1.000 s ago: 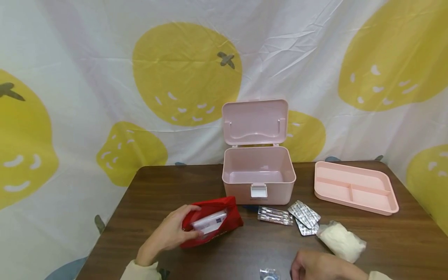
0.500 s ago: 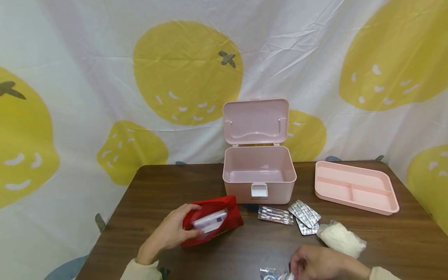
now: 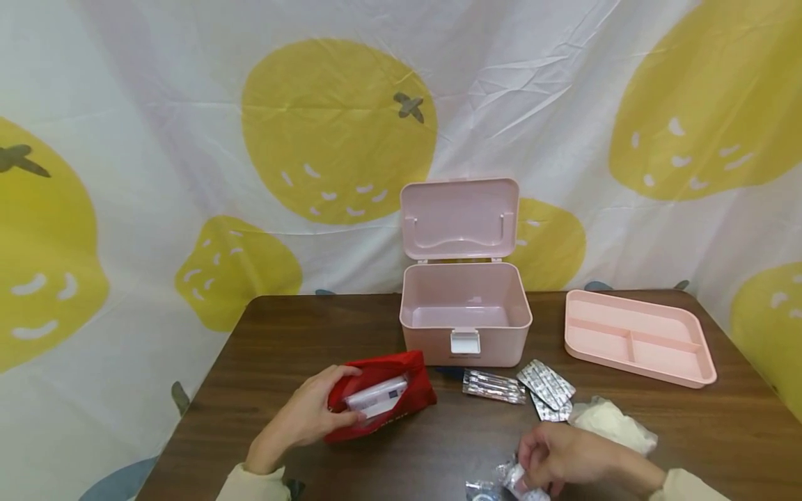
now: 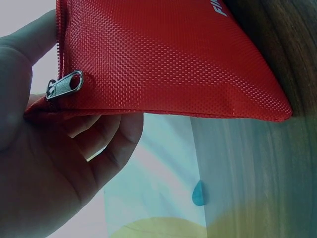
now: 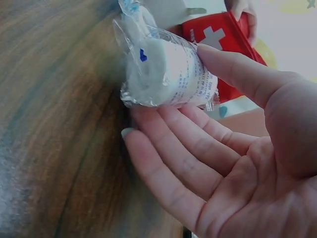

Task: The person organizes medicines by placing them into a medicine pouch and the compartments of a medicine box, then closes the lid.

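My left hand (image 3: 307, 410) grips the left end of a red zippered pouch (image 4: 163, 59), thumb at the near side of its mouth and fingers on the far side. Inside the pouch, white packages (image 3: 376, 398) in clear wrapping show through the gap. A white cross marks the pouch in the right wrist view. My right hand (image 3: 567, 456) pinches a white bandage roll (image 5: 168, 69) in clear printed wrap between thumb and fingertips, low over the table's near edge. Right beside that roll lies a small clear packet (image 3: 482, 490), partly cut off by the frame.
Behind the pouch stands a pink box (image 3: 466, 348) with its lid raised. Several silver strips (image 3: 493, 386) and blister packs (image 3: 548, 386) lie in front of it. A cream-coloured bagged bundle (image 3: 617, 424) and a pink divided tray (image 3: 639, 341) are on the right.
My right hand has moved slightly forward, bringing the white bandage roll into the head view beside the clear packet. The left hand and pouch have stayed in place.
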`<action>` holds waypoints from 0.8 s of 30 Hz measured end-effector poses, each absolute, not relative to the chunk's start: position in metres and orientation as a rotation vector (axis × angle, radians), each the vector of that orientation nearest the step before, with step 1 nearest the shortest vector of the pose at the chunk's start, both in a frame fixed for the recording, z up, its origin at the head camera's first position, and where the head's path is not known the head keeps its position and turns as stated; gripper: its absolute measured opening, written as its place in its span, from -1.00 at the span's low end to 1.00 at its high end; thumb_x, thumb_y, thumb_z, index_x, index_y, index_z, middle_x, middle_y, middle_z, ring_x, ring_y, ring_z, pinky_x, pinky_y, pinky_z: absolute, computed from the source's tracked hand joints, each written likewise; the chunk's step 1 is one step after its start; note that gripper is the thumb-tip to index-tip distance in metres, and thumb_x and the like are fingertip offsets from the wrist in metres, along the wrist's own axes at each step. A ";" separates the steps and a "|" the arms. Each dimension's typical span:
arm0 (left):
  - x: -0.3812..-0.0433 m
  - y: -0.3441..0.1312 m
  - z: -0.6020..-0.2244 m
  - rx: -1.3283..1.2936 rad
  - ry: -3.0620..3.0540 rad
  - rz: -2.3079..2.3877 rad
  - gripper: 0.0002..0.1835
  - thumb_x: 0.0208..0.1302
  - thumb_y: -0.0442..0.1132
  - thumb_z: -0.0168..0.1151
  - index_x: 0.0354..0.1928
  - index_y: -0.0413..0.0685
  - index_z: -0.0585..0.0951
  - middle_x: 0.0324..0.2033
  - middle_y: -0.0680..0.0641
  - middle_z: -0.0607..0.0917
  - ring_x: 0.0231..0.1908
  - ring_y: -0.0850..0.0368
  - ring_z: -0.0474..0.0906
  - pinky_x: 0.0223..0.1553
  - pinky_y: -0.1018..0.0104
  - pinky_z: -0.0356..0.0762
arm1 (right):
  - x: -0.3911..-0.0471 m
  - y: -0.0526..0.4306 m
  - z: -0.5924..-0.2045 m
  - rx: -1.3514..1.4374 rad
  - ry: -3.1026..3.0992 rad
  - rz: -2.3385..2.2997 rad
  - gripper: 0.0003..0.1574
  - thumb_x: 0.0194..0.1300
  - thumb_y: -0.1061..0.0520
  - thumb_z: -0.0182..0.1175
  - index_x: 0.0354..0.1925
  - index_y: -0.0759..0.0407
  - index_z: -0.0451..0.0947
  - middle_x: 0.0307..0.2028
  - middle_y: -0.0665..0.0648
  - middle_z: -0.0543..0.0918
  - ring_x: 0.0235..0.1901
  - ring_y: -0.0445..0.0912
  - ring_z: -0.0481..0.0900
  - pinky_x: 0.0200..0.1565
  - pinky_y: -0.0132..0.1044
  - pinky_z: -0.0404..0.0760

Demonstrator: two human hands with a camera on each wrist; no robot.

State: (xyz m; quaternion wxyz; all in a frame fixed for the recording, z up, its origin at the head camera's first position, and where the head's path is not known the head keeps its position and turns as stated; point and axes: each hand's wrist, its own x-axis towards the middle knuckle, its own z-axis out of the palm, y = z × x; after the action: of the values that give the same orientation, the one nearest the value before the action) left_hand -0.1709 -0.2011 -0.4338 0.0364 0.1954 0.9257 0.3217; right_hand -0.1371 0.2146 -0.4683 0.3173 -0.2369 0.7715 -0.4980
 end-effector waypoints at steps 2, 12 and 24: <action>-0.171 -0.201 -0.433 0.598 2.843 0.990 -0.32 0.02 0.01 0.54 0.18 0.02 0.51 0.00 0.04 0.60 -0.02 0.10 0.52 0.00 0.06 0.59 | -0.139 0.214 -0.467 -0.617 2.018 -1.324 -0.79 0.16 0.20 0.41 -0.34 0.25 0.55 -0.54 0.06 0.68 -0.56 -0.20 0.59 -0.52 -0.23 0.66; -0.171 -0.201 -0.434 0.578 2.825 0.996 -0.31 0.02 0.02 0.54 0.19 0.01 0.50 0.01 0.02 0.60 -0.01 0.06 0.52 0.00 0.04 0.60 | -0.153 0.202 -0.451 -0.682 2.021 -1.336 -0.71 0.17 0.15 0.41 -0.24 0.26 0.53 -0.54 0.01 0.64 -0.52 -0.21 0.58 -0.51 -0.26 0.64; -0.170 -0.200 -0.435 0.594 2.860 0.976 -0.31 0.00 0.03 0.55 0.18 0.02 0.51 -0.01 0.04 0.61 -0.02 0.08 0.53 -0.01 0.05 0.59 | -0.173 0.154 -0.410 -0.891 2.165 -1.353 -0.68 0.17 0.08 0.43 -0.23 0.21 0.53 -0.49 0.00 0.68 -0.54 -0.27 0.57 -0.48 -0.38 0.59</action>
State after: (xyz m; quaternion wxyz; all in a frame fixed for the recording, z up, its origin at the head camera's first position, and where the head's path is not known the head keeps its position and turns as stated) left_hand -0.1702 -0.2004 -0.4353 0.0310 0.1927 0.9282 0.3168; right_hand -0.1727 0.1537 -0.4101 0.2172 -0.3216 0.7815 -0.4885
